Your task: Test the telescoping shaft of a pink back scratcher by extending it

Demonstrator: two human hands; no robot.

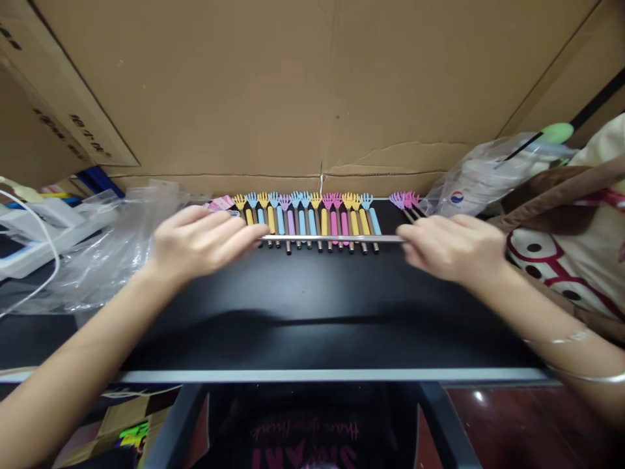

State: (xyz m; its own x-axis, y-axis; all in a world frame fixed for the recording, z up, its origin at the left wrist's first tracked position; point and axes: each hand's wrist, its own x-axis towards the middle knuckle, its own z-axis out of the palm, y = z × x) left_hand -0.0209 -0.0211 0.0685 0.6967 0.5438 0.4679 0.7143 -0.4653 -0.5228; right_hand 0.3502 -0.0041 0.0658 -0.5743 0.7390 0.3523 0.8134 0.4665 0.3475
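Note:
Above the black table, my left hand (202, 240) and my right hand (454, 247) are both closed around a telescopic back scratcher. Its thin metal shaft (332, 239) stretches level between the fists, while its two ends are hidden in them. Behind the shaft lies a row of back scratchers (312, 221) with claw-shaped heads in yellow, blue, purple and pink, handles towards me. Just beyond my right hand are a purple claw head (398, 199) and a pink claw head (413, 198); the hand covers their lower parts. A pink-and-white packet (221, 203) shows behind my left hand.
Clear plastic bags (117, 241) and a white device with a cable (53, 228) are on the left. Cardboard (312, 85) walls off the back. To the right stands a bagged cup (481, 185) beside a printed cloth (547, 260). The table's pale front edge (332, 376) runs across.

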